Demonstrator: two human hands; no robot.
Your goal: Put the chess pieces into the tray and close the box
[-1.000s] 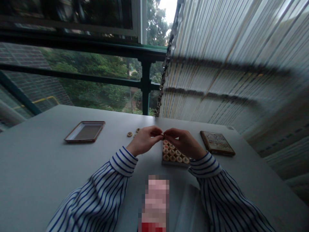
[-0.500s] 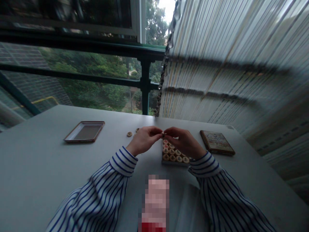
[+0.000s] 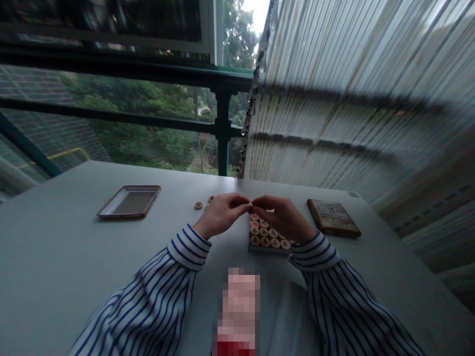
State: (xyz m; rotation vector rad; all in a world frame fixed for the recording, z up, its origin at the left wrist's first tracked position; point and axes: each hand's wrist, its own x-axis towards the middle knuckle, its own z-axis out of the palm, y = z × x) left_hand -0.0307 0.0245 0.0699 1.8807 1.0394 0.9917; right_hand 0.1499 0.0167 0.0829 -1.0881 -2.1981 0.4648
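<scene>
My left hand (image 3: 221, 213) and my right hand (image 3: 284, 216) meet fingertip to fingertip over the far left part of a tray. Between them they pinch a small round Chinese chess piece (image 3: 251, 208), mostly covered by the fingers. Rows of pale wooden Chinese chess pieces (image 3: 264, 242) with red or dark characters fill the visible part of the tray (image 3: 269, 250). My right hand hides its far right side. A few loose pieces (image 3: 199, 205) lie on the table just beyond my left hand, some of them partly hidden by it.
An open, shallow lid-like tray (image 3: 129, 202) with a brown rim lies at the left on the white table (image 3: 55, 257). At the right is a flat brown box (image 3: 334, 217) with a printed top. Behind the table stand a green railing (image 3: 222, 123) and a striped curtain (image 3: 315, 113).
Hardly anything differs. Both hands stay together over the tray, with only a tiny shift of the fingertips around the piece.
</scene>
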